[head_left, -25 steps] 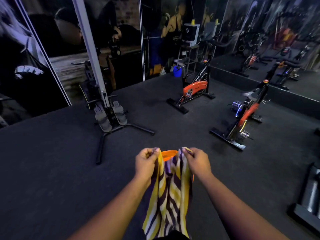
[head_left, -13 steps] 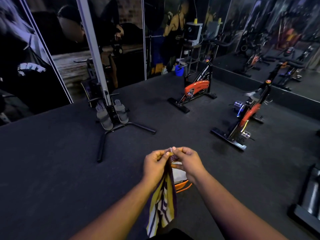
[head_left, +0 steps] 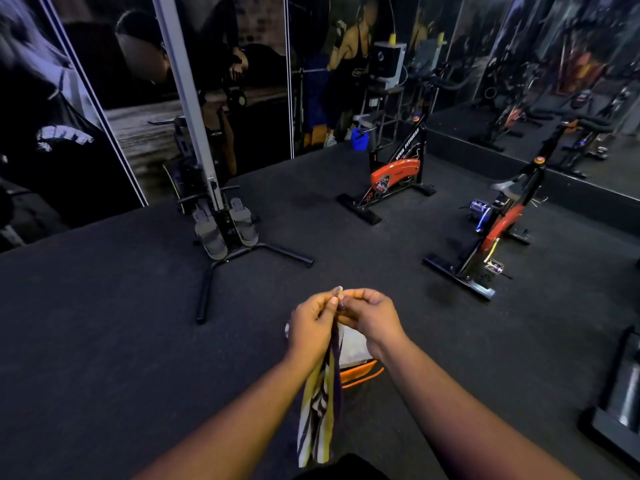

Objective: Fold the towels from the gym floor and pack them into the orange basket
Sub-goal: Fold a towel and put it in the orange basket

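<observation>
Both hands meet at chest height, left hand [head_left: 313, 323] & right hand [head_left: 369, 315] pinching the towel [head_left: 320, 403] corners together; it hangs over the floor [head_left: 104, 323], just beside the basket [head_left: 360, 374]. Match edges w/ care, then halve again before packing.
</observation>
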{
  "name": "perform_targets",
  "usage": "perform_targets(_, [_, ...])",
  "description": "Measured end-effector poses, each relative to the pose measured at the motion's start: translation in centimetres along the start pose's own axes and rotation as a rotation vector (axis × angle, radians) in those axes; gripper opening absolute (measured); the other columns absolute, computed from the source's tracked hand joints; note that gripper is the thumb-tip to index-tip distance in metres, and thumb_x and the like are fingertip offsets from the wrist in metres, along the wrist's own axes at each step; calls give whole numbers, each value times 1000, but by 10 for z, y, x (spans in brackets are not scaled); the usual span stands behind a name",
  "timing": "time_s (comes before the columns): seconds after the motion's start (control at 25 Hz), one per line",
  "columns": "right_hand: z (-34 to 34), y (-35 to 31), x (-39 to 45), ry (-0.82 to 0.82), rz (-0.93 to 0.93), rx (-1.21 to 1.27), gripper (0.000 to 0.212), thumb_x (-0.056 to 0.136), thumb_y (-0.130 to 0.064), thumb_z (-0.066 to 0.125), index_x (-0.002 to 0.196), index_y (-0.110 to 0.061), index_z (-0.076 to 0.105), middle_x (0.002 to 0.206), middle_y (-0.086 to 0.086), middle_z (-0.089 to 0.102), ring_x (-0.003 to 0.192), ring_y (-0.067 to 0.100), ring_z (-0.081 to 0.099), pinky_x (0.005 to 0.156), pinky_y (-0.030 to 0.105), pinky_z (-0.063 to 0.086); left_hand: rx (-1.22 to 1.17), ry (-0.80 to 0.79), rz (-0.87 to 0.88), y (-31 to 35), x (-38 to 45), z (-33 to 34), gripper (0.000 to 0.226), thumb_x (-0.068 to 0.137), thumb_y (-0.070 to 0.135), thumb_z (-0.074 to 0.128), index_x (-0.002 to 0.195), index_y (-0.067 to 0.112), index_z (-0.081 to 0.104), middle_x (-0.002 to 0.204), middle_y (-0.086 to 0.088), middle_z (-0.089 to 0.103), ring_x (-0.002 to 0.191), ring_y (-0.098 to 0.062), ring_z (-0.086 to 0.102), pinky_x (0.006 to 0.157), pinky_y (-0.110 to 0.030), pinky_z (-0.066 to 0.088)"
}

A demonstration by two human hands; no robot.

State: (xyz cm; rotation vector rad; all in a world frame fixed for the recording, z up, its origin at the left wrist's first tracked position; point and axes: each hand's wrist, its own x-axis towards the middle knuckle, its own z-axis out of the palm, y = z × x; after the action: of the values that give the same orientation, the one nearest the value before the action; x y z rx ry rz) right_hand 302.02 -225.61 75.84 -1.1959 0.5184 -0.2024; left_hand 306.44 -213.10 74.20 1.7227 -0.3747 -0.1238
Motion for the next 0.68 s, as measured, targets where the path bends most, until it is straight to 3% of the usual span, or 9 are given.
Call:
perform_targets(0.08, [-3, -1, 0, -29, -7, 36, 11, 89, 3, 72, 96, -4, 70, 82, 14, 75, 76, 23, 74, 67, 33, 62, 53, -37, 21, -1, 1, -3, 23, 99, 12, 63, 117, 20, 76, 114, 9, 76, 106, -3, 69, 96, -38, 56])
perform_targets(0.24, [-8, -8, 0, -101, -23, -46, 46, 83, 11, 74, 121, -11, 58, 86, 14, 75, 78, 25, 75, 65, 37, 62, 9, -69, -3, 0, 5, -10, 23, 100, 9, 60, 108, 23, 75, 103, 8, 77, 97, -5, 71, 91, -42, 58])
perform_targets(0.44, [-1, -6, 2, 70, -75, -114, 27, 89, 10, 64, 108, -10, 63, 83, 15, 70, 72, 21, 74, 61, 34, 60, 109, -84, 61, 0, -2, -6, 20, 101, 13, 60, 111, 21, 75, 100, 10, 77, 96, -3, 71, 89, -37, 57])
perform_targets(0.52, [5, -2, 1, 117, -87, -79, 25, 89, 12, 60, 104, -8, 64, 77, 11, 70, 69, 17, 73, 60, 30, 59, 187, -59, 120, 0, -6, -4, 22, 101, 21, 58, 116, 22, 74, 106, 7, 77, 99, -6, 71, 88, -27, 56])
perform_targets(0.6, [8, 0, 1, 106, -64, 9, 27, 89, 14, 59, 104, -7, 66, 76, 7, 74, 69, 15, 74, 58, 27, 58, 277, -31, 181, 0, -10, -4, 31, 99, 30, 55, 123, 23, 72, 115, 7, 75, 104, -5, 68, 85, -7, 48])
perform_targets(0.68, [7, -2, 3, 88, -24, 76, 27, 90, 14, 59, 106, -5, 68, 81, 8, 76, 70, 15, 73, 56, 25, 56, 346, -86, 221, 0, -10, -6, 38, 97, 32, 62, 133, 22, 67, 126, 13, 68, 111, 2, 62, 87, 0, 40])
